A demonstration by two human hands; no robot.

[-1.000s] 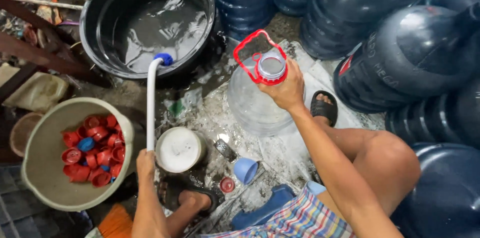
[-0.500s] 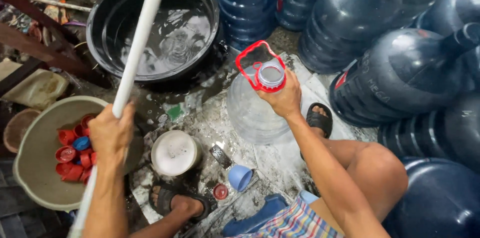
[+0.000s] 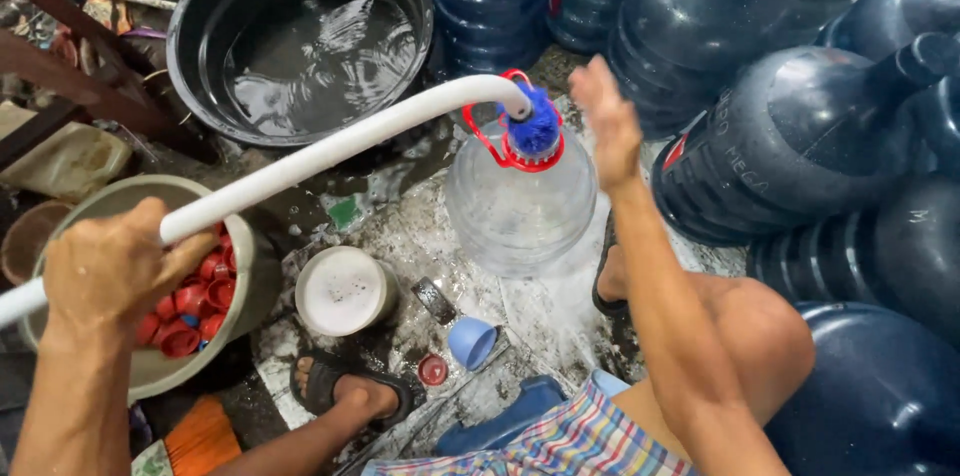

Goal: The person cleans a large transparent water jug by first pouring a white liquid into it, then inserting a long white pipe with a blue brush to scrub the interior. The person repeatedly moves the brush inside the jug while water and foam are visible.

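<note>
The left hand (image 3: 115, 276) was wrapped around a long white pipe (image 3: 330, 148), fingers (image 3: 185, 261) clamped on it low down near the person's body. The pipe ran up and to the right, curved at its far end, and carried a blue brush head (image 3: 535, 128) that sat in the mouth of a clear water jug (image 3: 520, 206). The jug stood upright on the wet floor (image 3: 400, 226), with a red handle (image 3: 485, 131) around its neck. The right hand (image 3: 607, 121) hovered just right of the jug's neck, fingers apart and holding nothing, not touching the jug. Below the left hand sat a pale basin (image 3: 250, 286) holding red caps (image 3: 195, 301). A black tub (image 3: 300, 31) of water stood behind the jug, and big dark blue bottles (image 3: 780, 136) were stacked to the right. A white lid (image 3: 345, 291) and a small blue cup (image 3: 472, 341) lay on the floor near a sandalled foot (image 3: 350, 391).
</note>
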